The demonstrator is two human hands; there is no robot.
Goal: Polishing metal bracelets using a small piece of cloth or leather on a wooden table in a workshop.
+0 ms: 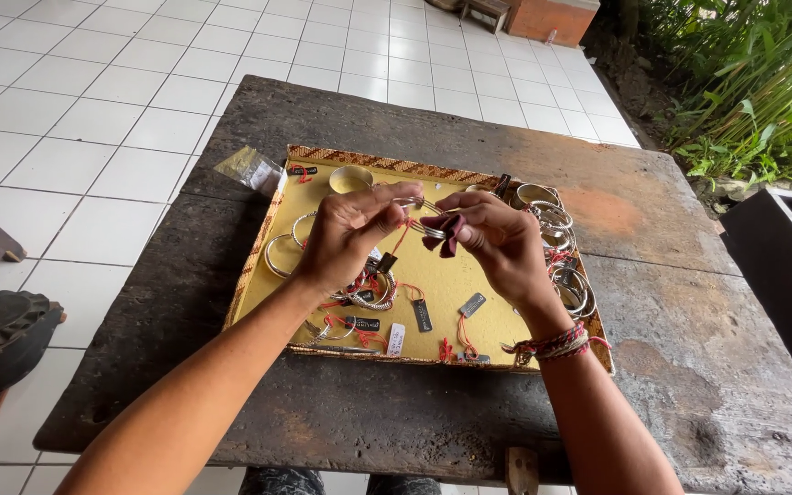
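A: Closely now, start at the fingertips. What do they have?

B: The left hand (pixel 348 236) pinches a silver bangle (pixel 422 207) between thumb and forefinger, fingers drawn narrow around its rim. The right hand (pixel 497 240) meets it from the other side, fingertips closed on a small dark tag (pixel 449 231) that hangs at the bangle by a red string.

A: Why hold it up like that?

B: My guess is that lifting it clear of the tray lets the tag and string dangle free, so both hands can work at one spot. The bangle sits in the air between the hands, above the middle of the tray.

A: And below?

B: A flat yellow tray (pixel 446 291) with a woven patterned rim, lying on a weathered dark wooden table (pixel 671 302). Other silver bracelets (pixel 554 218) crowd its right side and left part, several with dark tags on red strings, probably spread out so that each stays easy to pick.

A: Anything further out?

B: A small clear bag (pixel 251 168) rests at the tray's far left corner. The right wrist wears woven bands (pixel 556 343). White floor tiles (pixel 93 119) lie beyond.
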